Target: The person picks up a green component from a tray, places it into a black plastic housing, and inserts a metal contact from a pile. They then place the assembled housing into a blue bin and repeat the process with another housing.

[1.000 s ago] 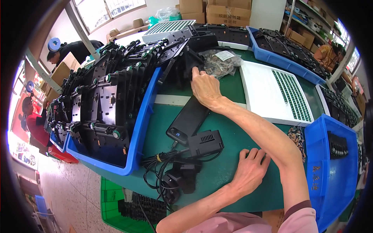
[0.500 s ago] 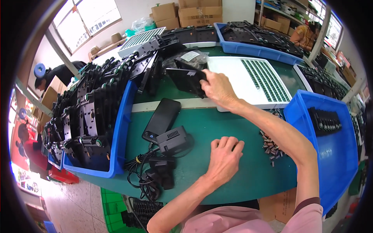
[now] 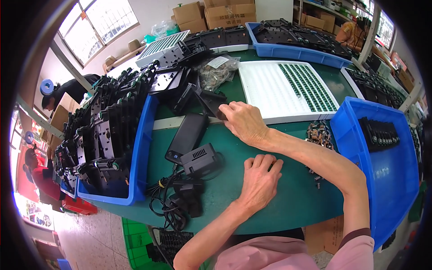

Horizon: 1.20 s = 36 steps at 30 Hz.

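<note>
My right hand (image 3: 245, 123) reaches across the bench and grips the near end of a flat black plastic part (image 3: 210, 100). That part is tilted, close to other black parts and a clear plastic bag (image 3: 217, 74) of small pieces. My left hand (image 3: 261, 180) rests on the green mat (image 3: 225, 204) with its fingers curled down. Whatever its fingertips may hold is hidden under them. Left of it lie a black power bank (image 3: 186, 135), a dark grey boxy device (image 3: 198, 159) and a bundle of black cables (image 3: 164, 204).
A blue bin (image 3: 143, 148) packed with black parts stands at the left. Beyond the right hand sits a white tray (image 3: 265, 87) with rows of small green pieces. Small metal pieces (image 3: 318, 135) lie by another blue bin (image 3: 378, 198) at the right. People are in the background.
My right hand has moved toward me and slightly left with the black part, which has turned from broad face to a steeper tilt. My left hand has stayed in place.
</note>
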Tool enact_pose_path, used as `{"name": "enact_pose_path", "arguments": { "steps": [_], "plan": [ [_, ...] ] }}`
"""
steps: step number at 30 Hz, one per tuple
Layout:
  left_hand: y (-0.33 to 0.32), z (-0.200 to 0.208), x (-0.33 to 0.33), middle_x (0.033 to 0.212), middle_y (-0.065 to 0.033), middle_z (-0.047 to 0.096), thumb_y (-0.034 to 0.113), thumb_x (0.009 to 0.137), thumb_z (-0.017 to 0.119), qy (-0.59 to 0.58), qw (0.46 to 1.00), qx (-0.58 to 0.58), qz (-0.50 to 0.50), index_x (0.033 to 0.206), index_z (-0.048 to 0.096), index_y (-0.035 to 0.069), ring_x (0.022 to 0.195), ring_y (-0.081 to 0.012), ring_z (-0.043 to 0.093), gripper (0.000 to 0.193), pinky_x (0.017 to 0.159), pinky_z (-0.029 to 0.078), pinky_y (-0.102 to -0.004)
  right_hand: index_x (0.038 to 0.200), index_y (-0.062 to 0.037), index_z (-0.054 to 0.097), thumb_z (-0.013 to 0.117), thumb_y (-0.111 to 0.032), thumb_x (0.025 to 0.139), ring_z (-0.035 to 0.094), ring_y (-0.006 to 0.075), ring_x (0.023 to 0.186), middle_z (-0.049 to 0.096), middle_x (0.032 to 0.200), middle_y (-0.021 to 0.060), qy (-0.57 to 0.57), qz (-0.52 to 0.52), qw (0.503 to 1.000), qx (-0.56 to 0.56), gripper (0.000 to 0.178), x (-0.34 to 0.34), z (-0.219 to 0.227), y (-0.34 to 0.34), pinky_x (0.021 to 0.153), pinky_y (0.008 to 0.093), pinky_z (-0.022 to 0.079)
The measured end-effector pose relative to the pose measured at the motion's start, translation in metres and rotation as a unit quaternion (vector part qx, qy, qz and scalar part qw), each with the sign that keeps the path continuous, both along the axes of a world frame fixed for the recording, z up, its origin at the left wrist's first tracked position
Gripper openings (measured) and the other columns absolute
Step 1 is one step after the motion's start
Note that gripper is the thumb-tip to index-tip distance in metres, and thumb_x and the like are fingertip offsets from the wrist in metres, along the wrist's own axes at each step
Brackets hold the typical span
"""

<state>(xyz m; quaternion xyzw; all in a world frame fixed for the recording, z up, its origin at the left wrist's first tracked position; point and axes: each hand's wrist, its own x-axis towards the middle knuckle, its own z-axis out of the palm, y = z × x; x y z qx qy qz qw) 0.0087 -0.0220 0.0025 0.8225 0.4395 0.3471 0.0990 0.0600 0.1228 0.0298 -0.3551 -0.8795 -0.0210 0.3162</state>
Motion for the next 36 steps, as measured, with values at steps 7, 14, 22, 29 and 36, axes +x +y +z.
{"name": "enact_pose_path", "arguments": {
  "steps": [7,14,22,29,36],
  "plan": [
    [0.001,0.001,-0.001,0.109,-0.0097,0.059,0.006,0.079,0.072,-0.005,1.0,0.001,-0.01,0.113,0.067,0.004,0.103,-0.028,0.055,0.034,0.087,0.041,-0.043,0.105,-0.0033,0.061,0.072,-0.009,0.082,0.067,0.0307,0.077,0.063,0.085,0.0128,0.033,-0.048,0.998,0.008,0.026,0.007,0.005,0.003,0.068,0.0433,0.053],
    [-0.001,0.001,-0.001,0.108,-0.0085,0.059,0.005,0.079,0.071,0.005,1.0,-0.002,-0.008,0.113,0.066,0.004,0.102,-0.0277,0.055,0.034,0.087,0.042,-0.0431,0.099,0.002,0.064,0.064,-0.011,0.087,0.066,0.0317,0.062,0.068,0.074,0.0169,0.149,-0.075,0.973,-0.161,0.017,0.035,0.038,-0.003,0.063,0.042,0.05],
    [0.003,-0.004,-0.005,0.103,-0.0124,0.061,-0.001,0.079,0.068,-0.078,0.997,0.0,0.005,0.11,0.065,0.001,0.096,-0.0321,0.058,0.031,0.083,0.045,-0.0428,0.103,0.0047,0.063,0.062,-0.006,0.085,0.066,0.0396,0.078,0.068,0.086,0.0202,0.113,0.019,0.992,-0.043,0.021,0.058,0.067,-0.043,0.069,0.0469,0.053],
    [0.0,0.01,-0.008,0.092,-0.015,0.063,-0.011,0.085,0.059,-0.211,0.974,0.008,0.084,0.098,0.063,-0.001,0.079,-0.0298,0.062,0.017,0.068,0.05,-0.0357,0.11,0.0063,0.061,0.065,-0.006,0.078,0.061,0.0231,0.07,0.055,0.078,0.0087,-0.1,0.01,0.992,0.081,0.034,0.113,0.08,-0.122,0.053,0.0323,0.05],
    [0.003,0.011,-0.015,0.096,-0.0107,0.056,-0.014,0.084,0.058,-0.311,0.934,0.005,0.177,0.089,0.057,0.002,0.09,-0.0251,0.057,0.017,0.075,0.049,-0.036,0.097,0.0075,0.064,0.067,-0.01,0.065,0.053,0.0153,0.069,0.051,0.076,0.0058,-0.238,0.04,0.965,0.104,0.036,0.121,0.039,-0.16,0.046,0.0227,0.042]
  ]
}}
